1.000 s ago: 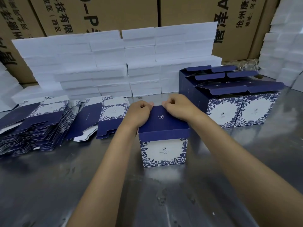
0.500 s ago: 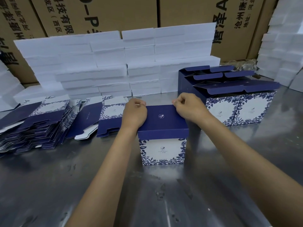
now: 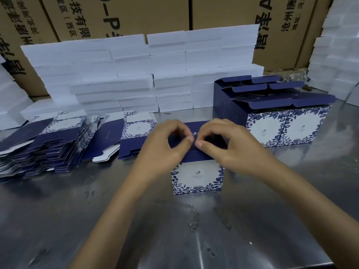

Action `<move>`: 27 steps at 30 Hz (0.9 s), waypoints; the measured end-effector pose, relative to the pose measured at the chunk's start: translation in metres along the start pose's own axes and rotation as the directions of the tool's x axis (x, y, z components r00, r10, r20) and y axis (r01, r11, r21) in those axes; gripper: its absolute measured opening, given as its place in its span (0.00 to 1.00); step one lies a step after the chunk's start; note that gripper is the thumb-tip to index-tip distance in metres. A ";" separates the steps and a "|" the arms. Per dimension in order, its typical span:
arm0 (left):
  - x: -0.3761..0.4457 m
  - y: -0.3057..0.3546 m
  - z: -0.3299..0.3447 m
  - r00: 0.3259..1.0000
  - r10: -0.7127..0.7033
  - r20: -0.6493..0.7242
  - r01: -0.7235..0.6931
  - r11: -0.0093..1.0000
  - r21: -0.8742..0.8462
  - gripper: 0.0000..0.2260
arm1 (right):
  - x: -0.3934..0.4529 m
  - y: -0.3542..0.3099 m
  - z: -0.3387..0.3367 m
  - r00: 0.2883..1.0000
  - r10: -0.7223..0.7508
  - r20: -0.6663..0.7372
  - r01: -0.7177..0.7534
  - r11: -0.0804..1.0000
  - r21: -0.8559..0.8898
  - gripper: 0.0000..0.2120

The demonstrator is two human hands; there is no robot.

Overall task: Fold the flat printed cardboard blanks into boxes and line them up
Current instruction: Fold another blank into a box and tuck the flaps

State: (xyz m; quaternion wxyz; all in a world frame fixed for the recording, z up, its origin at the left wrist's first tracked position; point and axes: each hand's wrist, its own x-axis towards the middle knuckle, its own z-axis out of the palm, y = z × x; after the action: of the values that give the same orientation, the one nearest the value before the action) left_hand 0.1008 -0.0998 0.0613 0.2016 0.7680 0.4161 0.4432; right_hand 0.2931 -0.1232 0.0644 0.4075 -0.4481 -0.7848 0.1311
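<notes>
A folded box (image 3: 197,176), navy on top with a white and blue floral front, stands upright on the steel table in front of me. My left hand (image 3: 165,146) and my right hand (image 3: 223,142) both rest on its navy lid, thumbs meeting at the lid's front edge, fingers curled over the top. A fanned stack of flat printed blanks (image 3: 44,144) lies at the left, with more loose blanks (image 3: 124,136) beside it. Several finished boxes (image 3: 287,127), lids up, stand in rows at the right.
The steel table (image 3: 174,230) stretches toward me. White foam blocks (image 3: 136,74) are stacked along the back, more at the right (image 3: 338,55). Brown shipping cartons (image 3: 136,14) form a wall behind them.
Both hands slid from the lid's back corners to its front middle, thumbs now touching at the front edge. The box stayed in place.
</notes>
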 end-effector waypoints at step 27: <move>0.001 -0.042 0.006 0.993 -0.041 -0.113 0.017 0.977 -0.211 0.10 | 0.004 0.048 0.017 0.956 0.141 -0.257 -0.089 0.975 0.203 0.09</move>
State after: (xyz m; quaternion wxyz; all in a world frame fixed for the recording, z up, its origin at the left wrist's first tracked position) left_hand 0.0864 -0.0744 0.0301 0.2634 0.7091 0.3893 0.5256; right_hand 0.3077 -0.0900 0.0285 0.5430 -0.4661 -0.6784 0.1664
